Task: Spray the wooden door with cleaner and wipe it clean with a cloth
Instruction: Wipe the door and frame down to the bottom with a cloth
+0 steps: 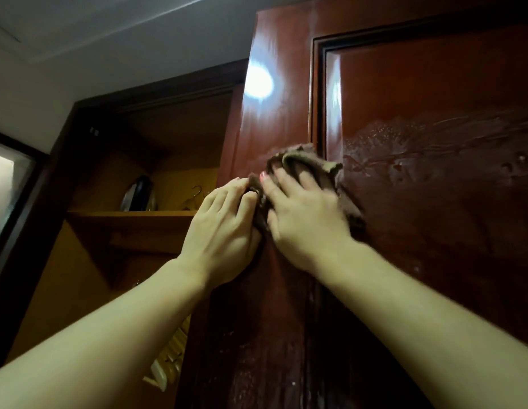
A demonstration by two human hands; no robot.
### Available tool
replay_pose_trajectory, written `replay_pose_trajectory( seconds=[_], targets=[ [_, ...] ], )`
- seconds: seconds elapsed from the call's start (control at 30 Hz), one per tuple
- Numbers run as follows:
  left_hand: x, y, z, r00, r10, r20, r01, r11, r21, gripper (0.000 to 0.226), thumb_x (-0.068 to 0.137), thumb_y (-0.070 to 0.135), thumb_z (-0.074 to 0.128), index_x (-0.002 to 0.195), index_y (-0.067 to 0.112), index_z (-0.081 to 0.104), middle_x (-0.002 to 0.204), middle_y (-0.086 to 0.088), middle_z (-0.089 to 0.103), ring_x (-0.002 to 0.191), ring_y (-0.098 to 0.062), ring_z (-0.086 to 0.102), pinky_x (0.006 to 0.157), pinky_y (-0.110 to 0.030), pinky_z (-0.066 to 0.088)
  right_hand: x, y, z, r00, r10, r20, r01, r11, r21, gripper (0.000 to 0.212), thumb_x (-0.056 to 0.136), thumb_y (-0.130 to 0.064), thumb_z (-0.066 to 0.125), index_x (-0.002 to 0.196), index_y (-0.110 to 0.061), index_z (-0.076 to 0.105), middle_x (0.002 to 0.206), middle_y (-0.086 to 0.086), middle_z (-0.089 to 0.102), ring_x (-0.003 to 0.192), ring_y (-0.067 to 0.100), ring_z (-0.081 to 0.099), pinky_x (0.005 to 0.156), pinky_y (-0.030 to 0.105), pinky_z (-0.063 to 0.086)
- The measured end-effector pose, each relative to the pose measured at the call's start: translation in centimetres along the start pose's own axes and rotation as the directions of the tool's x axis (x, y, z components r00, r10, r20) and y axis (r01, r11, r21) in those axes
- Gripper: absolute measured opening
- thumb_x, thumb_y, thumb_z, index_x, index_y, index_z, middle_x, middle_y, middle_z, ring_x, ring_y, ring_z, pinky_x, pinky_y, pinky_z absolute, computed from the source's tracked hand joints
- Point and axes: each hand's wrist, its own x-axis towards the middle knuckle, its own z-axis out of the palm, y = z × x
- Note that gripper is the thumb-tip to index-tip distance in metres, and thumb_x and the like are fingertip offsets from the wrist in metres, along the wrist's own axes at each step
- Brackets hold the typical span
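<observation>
A reddish-brown wooden door (434, 231) fills the right half of the view, seen from below, with foamy cleaner smears and droplets on its recessed panel. A crumpled brown cloth (304, 163) lies against the door's left stile at the panel's edge. My right hand (304, 219) presses flat on the cloth, fingers spread upward. Beside it, my left hand (224, 228) pinches the cloth's left edge. No spray bottle is in view.
Left of the door stands an open wooden closet (109, 261) with a shelf (130, 214) that carries an iron (139, 193) and a hanger (195, 196). A lamp's glare (258, 82) shines on the door. A dark-framed window (9, 196) is at far left.
</observation>
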Motion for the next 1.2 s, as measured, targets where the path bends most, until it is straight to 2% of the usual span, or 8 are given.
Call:
replay_pose_trajectory(
  seconds=[0.23,0.37,0.43,0.57,0.7,0.87,1.07,1.2],
  targets=[
    [0.9,1.2,0.0,0.999,-0.001,0.042,0.001,1.000,0.000,0.038,0.085,0.028,0.045,0.108,0.001,0.059,0.118,-0.020,0.056,0.109,-0.036,0.053,0.089,-0.042,0.045,-1.8,0.8,-0.5,0.999,-0.015,0.033,0.014,1.000,0.017,0.058,0.082,-0.032,0.042,0.134,-0.015,0.059,0.136,0.008,0.058,0.116,0.031,0.054,0.087,0.047,0.050],
    [1.6,2.1,-0.2,0.999,-0.039,0.037,0.039,0.999,0.000,0.049,0.081,0.027,0.044,0.119,-0.002,0.056,0.121,-0.021,0.055,0.112,-0.037,0.050,0.091,-0.043,0.044,3.0,2.3,-2.1,0.992,0.044,0.116,-0.040,0.999,-0.036,0.059,0.099,-0.034,0.036,0.155,-0.023,0.020,0.162,0.000,0.015,0.147,0.026,0.013,0.111,0.046,0.023],
    [2.0,2.6,-0.1,0.997,-0.058,0.042,0.058,0.998,-0.003,0.051,0.082,0.029,0.042,0.120,-0.003,0.056,0.121,-0.021,0.055,0.113,-0.037,0.050,0.092,-0.044,0.044,2.6,2.2,-1.8,0.994,0.052,0.098,-0.044,0.996,-0.075,0.057,0.099,-0.032,0.036,0.154,-0.021,0.024,0.161,0.002,0.019,0.144,0.030,0.019,0.109,0.046,0.027],
    [2.0,2.6,0.4,0.995,0.006,0.099,-0.009,1.000,0.023,0.063,0.083,0.040,0.041,0.126,-0.005,0.053,0.128,-0.024,0.052,0.121,-0.040,0.048,0.100,-0.047,0.044,-2.8,1.9,-0.2,0.999,0.033,-0.029,-0.035,0.997,-0.066,0.058,0.085,-0.034,0.039,0.135,-0.011,0.057,0.140,0.010,0.054,0.111,0.036,0.053,0.085,0.043,0.047],
    [1.8,2.6,0.7,0.993,-0.009,0.118,0.007,1.000,0.017,0.071,0.082,0.046,0.041,0.132,-0.004,0.050,0.134,-0.024,0.049,0.127,-0.041,0.045,0.103,-0.049,0.041,-3.6,2.9,-0.5,1.000,0.031,0.002,-0.031,0.998,-0.056,0.061,0.084,-0.036,0.037,0.136,-0.012,0.056,0.140,0.012,0.055,0.109,0.034,0.057,0.084,0.042,0.048],
    [2.9,3.5,0.6,0.997,-0.070,0.039,0.070,0.997,0.019,0.060,0.081,0.045,0.043,0.121,0.001,0.055,0.124,-0.020,0.053,0.114,-0.040,0.049,0.092,-0.047,0.042,2.4,4.4,-3.2,0.986,0.123,0.116,-0.110,0.987,-0.113,0.062,0.098,-0.035,0.033,0.155,-0.019,0.015,0.162,0.007,0.016,0.141,0.029,0.025,0.109,0.041,0.025],
    [3.4,4.3,1.0,0.996,-0.076,0.042,0.073,0.996,0.053,0.068,0.078,0.047,0.039,0.128,0.003,0.053,0.125,-0.019,0.052,0.114,-0.038,0.046,0.090,-0.047,0.040,-4.3,4.0,-1.7,0.999,0.025,0.045,-0.022,0.998,-0.057,0.065,0.081,-0.035,0.034,0.137,-0.010,0.056,0.134,0.009,0.060,0.113,0.030,0.057,0.090,0.046,0.046],
    [3.7,4.5,0.9,0.996,-0.082,0.037,0.079,0.995,0.057,0.068,0.080,0.046,0.037,0.132,0.004,0.051,0.127,-0.020,0.051,0.115,-0.038,0.047,0.091,-0.047,0.041,-2.6,5.7,-2.7,0.994,0.078,0.079,-0.068,0.991,-0.117,0.061,0.088,-0.029,0.038,0.148,-0.016,0.041,0.152,0.006,0.041,0.129,0.031,0.043,0.099,0.050,0.039]
  ],
)
